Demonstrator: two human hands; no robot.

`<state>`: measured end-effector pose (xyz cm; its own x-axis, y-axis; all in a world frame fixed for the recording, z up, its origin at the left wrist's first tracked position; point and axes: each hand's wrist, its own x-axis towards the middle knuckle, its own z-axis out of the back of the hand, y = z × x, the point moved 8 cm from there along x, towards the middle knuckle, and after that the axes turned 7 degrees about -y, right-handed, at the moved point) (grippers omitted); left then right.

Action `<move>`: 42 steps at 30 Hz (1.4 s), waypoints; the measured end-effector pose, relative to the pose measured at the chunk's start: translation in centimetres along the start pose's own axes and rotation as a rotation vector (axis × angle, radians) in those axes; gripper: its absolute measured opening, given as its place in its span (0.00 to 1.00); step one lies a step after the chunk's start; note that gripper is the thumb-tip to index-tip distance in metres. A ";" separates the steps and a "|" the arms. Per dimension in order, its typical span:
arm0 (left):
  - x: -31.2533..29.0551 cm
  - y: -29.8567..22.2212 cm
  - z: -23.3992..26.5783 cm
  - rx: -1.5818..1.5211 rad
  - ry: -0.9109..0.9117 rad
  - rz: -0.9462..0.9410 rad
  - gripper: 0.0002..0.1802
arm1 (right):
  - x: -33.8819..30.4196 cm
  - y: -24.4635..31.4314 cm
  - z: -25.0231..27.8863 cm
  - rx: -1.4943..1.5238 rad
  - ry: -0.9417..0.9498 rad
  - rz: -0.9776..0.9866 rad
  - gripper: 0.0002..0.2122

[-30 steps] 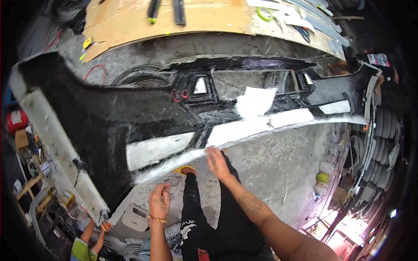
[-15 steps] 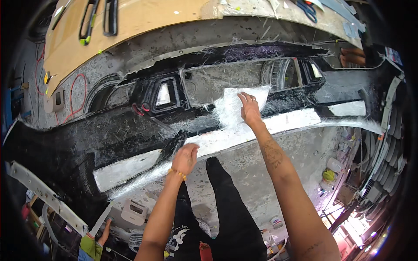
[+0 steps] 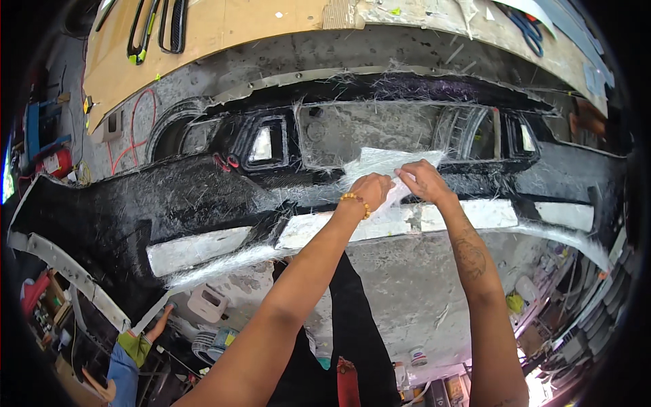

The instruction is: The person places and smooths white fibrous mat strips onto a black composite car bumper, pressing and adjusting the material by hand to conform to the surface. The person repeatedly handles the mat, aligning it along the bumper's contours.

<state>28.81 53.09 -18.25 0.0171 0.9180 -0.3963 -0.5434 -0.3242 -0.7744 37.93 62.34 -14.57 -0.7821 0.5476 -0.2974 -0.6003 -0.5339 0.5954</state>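
Note:
A large black car bumper (image 3: 196, 183) stretches across in front of me, loose glass fibres scattered over it. At its middle, a sheet of white fibreglass mat (image 3: 380, 163) lies over the lower edge of the central opening. My left hand (image 3: 369, 190) is closed, its fingers pinching the mat. Right beside it, my right hand (image 3: 424, 182) grips the mat too, with thumb and fingers nearly meeting the left hand. White panels (image 3: 468, 216) run along the bumper's near side. Red-handled scissors (image 3: 227, 163) rest on the bumper, left of the opening.
Beyond the bumper stands a cardboard-covered table (image 3: 251, 27) with black frames (image 3: 174, 27) and blue scissors (image 3: 529, 30). A red hose (image 3: 133, 122) lies on the floor at left. Another person's arm (image 3: 159, 324) shows at lower left. Stacked dark parts (image 3: 603, 312) line the right.
My left hand has moved up and right from the white panel to the mat. My right hand has shifted slightly down and right, and both now pinch the mat together.

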 end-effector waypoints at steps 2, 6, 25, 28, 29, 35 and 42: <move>0.2 -3.6 1.0 -0.126 0.045 -0.012 0.18 | -1.1 -3.6 -0.1 -0.054 -0.047 -0.197 0.24; -1.3 -2.1 1.8 -0.251 -0.187 0.025 0.17 | 1.5 -4.1 -2.3 -0.008 -0.213 -0.291 0.29; -30.5 8.9 15.0 -0.523 -0.699 0.720 0.21 | 0.4 15.6 -5.3 0.786 -0.071 -0.129 0.22; -31.2 6.9 15.6 -0.410 -0.847 0.502 0.20 | -2.4 23.9 -10.9 1.041 0.380 -0.386 0.26; -31.9 7.1 15.3 -0.380 -0.845 0.448 0.18 | -3.0 26.1 -12.0 1.020 0.468 -0.403 0.24; -36.5 11.3 14.8 -0.781 -0.715 0.771 0.20 | -6.3 30.0 -17.1 1.375 0.175 -0.851 0.21; -39.3 11.5 16.6 -0.840 -0.500 0.625 0.19 | -8.4 36.6 -22.3 1.781 0.091 -1.045 0.19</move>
<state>7.91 17.05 -3.38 -0.4930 0.4712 -0.7314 0.3917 -0.6304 -0.6702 18.78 23.78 -6.91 -0.3649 0.1079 -0.9248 0.0137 0.9938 0.1106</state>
